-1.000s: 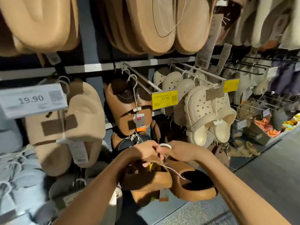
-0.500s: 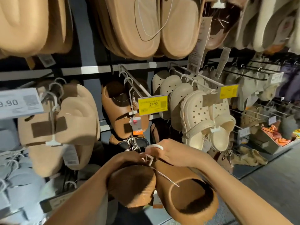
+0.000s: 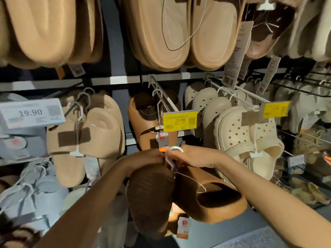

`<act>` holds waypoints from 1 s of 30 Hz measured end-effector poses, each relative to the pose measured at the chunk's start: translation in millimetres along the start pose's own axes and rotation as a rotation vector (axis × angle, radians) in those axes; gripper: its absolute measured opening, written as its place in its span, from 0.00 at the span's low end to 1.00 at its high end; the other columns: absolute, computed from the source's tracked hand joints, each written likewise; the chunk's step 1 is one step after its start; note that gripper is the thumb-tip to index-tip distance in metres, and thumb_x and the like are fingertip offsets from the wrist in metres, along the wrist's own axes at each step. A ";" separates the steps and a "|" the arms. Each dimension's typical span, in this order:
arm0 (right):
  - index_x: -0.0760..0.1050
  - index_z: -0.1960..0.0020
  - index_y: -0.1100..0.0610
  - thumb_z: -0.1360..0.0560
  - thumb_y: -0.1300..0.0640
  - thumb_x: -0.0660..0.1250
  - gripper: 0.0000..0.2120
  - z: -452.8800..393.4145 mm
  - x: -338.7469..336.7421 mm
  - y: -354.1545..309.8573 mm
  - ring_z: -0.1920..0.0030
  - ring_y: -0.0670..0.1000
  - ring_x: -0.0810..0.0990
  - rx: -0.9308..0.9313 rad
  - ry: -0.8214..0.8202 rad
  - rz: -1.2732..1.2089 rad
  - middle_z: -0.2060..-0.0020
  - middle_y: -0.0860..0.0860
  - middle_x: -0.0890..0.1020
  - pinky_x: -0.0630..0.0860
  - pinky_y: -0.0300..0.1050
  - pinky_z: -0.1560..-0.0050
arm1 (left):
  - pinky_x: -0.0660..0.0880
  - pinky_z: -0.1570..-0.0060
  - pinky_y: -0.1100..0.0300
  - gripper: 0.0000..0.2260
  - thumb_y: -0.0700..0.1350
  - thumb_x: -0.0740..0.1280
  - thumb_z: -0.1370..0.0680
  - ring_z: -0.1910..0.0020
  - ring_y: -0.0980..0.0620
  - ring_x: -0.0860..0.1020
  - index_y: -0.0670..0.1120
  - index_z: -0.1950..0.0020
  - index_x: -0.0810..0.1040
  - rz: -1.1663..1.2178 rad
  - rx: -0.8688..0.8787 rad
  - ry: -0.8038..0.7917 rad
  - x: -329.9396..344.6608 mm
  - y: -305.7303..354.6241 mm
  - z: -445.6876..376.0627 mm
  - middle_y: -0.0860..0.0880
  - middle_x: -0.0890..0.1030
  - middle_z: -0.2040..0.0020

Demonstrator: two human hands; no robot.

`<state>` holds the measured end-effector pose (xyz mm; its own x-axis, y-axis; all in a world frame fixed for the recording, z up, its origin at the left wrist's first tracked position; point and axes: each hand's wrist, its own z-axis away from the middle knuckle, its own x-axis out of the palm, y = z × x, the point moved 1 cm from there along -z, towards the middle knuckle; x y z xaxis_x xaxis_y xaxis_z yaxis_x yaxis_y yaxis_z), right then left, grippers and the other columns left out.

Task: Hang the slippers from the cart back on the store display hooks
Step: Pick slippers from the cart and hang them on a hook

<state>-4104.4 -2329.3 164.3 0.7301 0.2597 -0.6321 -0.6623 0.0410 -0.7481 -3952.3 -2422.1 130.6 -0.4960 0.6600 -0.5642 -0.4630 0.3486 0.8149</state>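
Brown slippers (image 3: 179, 197): two of them hang low and close, just under both hands, tied on one white hanger (image 3: 172, 158). The left one shows its bumpy bottom. The right one shows its open top.
Paper tag (image 3: 183, 227): white and orange, it dangles under the two slippers.
White string (image 3: 193, 181): a thin loop lies across the right slipper.
Left hand (image 3: 145, 159): its fingers curl over the top of the left slipper, right by the hanger. I cannot tell if it pinches the hanger or just the slipper.
Right hand (image 3: 193, 156): its fingers and thumb pinch the hanger just under the curved hook. The hook pokes up above the fingers.
Display hook (image 3: 162, 93): a white metal arm sticks out from the wall, above the hands. The hanger is below it and not on it yet.
Yellow price sign (image 3: 179, 120): it sits at the tip of that arm and says 23.90.
Hung brown slipper (image 3: 143, 120): the same kind, already on that arm behind the sign.
Cream clogs (image 3: 247, 140): they hang to the right, with lots of little holes.
Tan slippers (image 3: 86, 136): they hang to the left.
White price sign (image 3: 31, 113): far left, it says 19.90.
Big tan slippers (image 3: 179, 33): they hang in the top row, soles facing out.
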 end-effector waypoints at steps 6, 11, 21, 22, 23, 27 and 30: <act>0.72 0.60 0.46 0.20 0.45 0.51 0.16 -1.7 0.8 -10.2 0.67 0.35 0.75 -0.005 -0.078 -0.009 0.66 0.42 0.77 0.69 0.27 0.61 | 0.70 0.49 0.72 0.07 0.43 0.63 0.21 0.50 0.62 0.76 0.55 0.49 0.76 -0.031 -0.066 -0.364 -17.8 38.9 32.5 0.56 0.79 0.51; 0.74 0.57 0.49 0.21 0.40 0.50 0.20 -2.0 7.0 -12.8 0.58 0.47 0.75 -0.017 -0.039 -0.006 0.61 0.48 0.78 0.70 0.45 0.48 | 0.69 0.45 0.63 0.10 0.47 0.68 0.24 0.45 0.50 0.77 0.48 0.43 0.78 -0.295 -0.011 -0.213 -10.5 34.3 22.0 0.46 0.80 0.44; 0.70 0.61 0.55 0.20 0.44 0.51 0.20 35.5 15.6 -15.2 0.65 0.43 0.69 -0.006 0.084 -0.088 0.67 0.48 0.72 0.67 0.35 0.56 | 0.73 0.46 0.51 0.13 0.47 0.67 0.24 0.44 0.38 0.77 0.37 0.47 0.79 -0.356 0.024 -0.239 -0.9 65.5 31.3 0.36 0.80 0.47; 0.72 0.59 0.57 0.21 0.43 0.51 0.21 39.7 17.4 -12.6 0.64 0.43 0.71 0.035 0.111 -0.108 0.66 0.48 0.74 0.68 0.34 0.56 | 0.73 0.46 0.53 0.13 0.47 0.66 0.23 0.44 0.40 0.77 0.39 0.47 0.79 -0.418 0.029 -0.242 1.3 69.3 30.5 0.38 0.80 0.46; 0.74 0.57 0.57 0.21 0.42 0.51 0.22 43.4 18.7 -10.0 0.63 0.44 0.72 0.098 0.150 -0.138 0.65 0.49 0.75 0.68 0.34 0.57 | 0.72 0.45 0.55 0.12 0.48 0.64 0.22 0.44 0.42 0.77 0.40 0.46 0.80 -0.472 0.039 -0.220 2.9 72.0 29.8 0.40 0.81 0.46; 0.76 0.62 0.56 0.23 0.39 0.56 0.23 54.0 17.4 -2.0 0.67 0.49 0.74 0.397 0.359 -0.496 0.68 0.52 0.76 0.71 0.41 0.60 | 0.69 0.40 0.60 0.14 0.49 0.58 0.19 0.39 0.49 0.74 0.47 0.38 0.76 -0.501 0.125 -0.016 6.6 82.5 39.5 0.47 0.77 0.38; 0.73 0.63 0.57 0.24 0.38 0.57 0.23 61.5 12.9 0.6 0.67 0.51 0.74 0.479 0.452 -0.652 0.67 0.54 0.76 0.72 0.45 0.58 | 0.62 0.44 0.68 0.19 0.54 0.58 0.20 0.35 0.55 0.67 0.54 0.29 0.65 -0.364 0.092 0.000 9.5 88.7 56.2 0.55 0.68 0.32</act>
<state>-4105.8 -2266.5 168.1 0.9123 -0.3517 -0.2099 -0.0231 0.4676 -0.8836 -3956.8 -2347.5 205.0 -0.3111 0.4819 -0.8192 -0.5411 0.6188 0.5695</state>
